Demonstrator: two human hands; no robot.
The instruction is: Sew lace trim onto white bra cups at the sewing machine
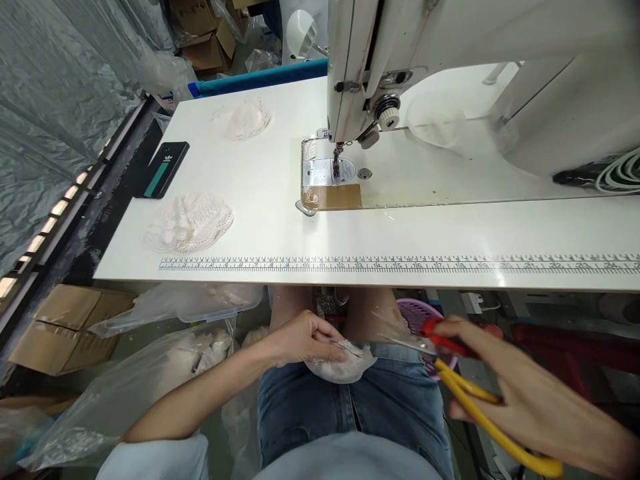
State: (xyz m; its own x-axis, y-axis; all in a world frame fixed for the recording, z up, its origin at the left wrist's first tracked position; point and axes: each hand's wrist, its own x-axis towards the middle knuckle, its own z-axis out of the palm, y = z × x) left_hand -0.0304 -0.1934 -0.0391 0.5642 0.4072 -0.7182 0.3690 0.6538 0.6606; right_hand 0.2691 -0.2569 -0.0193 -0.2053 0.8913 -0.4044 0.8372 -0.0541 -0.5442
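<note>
My left hand (315, 339) is closed, thumb and fingers pinching a small white cloth piece (337, 370) over my lap. Thin dark or red marks show on the cloth near the thumb. To the right, my right hand (520, 383) is wrapped round scissors (480, 400) with red and yellow handles. Their blades point left toward the cloth, apart from it, and are smeared by motion. Above my lap, the sewing machine (345, 87) stands on a white table (270, 230), its presser foot over the metal plate. Two white lace pieces (193, 223) lie at the table's left.
A dark phone (164, 170) lies at the table's left edge. A printed ruler strip (400, 265) runs along the front edge. Under the table are a purple basket (420, 310), plastic bags (165, 373) and a cardboard box (65, 327). A coiled white cable (620, 172) sits far right.
</note>
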